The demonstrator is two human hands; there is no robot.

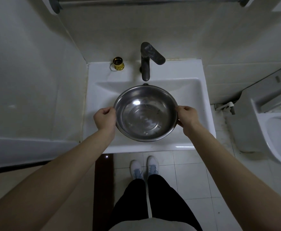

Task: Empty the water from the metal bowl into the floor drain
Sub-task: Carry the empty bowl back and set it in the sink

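A round metal bowl (145, 113) sits level over the white sink basin (191, 90), below the dark faucet (147, 61). Clear water lies in its bottom. My left hand (104, 118) grips the bowl's left rim. My right hand (187, 116) grips the right rim, fingers curled under the edge. No floor drain shows in view.
A small gold cup (118, 63) stands on the sink ledge at the back left. A white toilet (276, 130) is at the right. White floor tiles (178, 172) lie below the sink, where my feet in white shoes (144, 165) stand. A white wall panel is at left.
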